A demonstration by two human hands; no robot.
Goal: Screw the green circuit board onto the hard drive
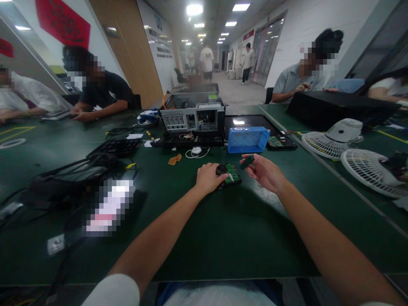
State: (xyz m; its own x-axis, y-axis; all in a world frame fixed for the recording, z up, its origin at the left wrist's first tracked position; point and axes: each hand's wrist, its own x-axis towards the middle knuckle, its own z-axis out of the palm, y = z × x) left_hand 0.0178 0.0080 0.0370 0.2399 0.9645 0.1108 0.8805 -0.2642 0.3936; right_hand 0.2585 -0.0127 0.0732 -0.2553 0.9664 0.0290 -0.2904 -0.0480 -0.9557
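Note:
A hard drive [234, 174] with a green circuit board facing up lies on the dark green table, in front of me. My left hand [208, 177] grips its left side, thumb resting on top and fingers along the far edge. Just right of the drive, my right hand [263, 172] is raised above the table. Its fingers pinch a short dark green tool [247, 161] that looks like a screwdriver handle; no shaft or tip can be made out. A blue plastic bin [247, 140] stands beyond that hand, tipped with its opening towards me.
An opened computer case [193, 117] stands at the back. Right of the bin lies another circuit-board device [281, 143]. White fan parts [331, 138] sit at the right. Black cables and a bag [73, 178] cover the left, near a blurred lit screen [110, 208]. People sit across the table.

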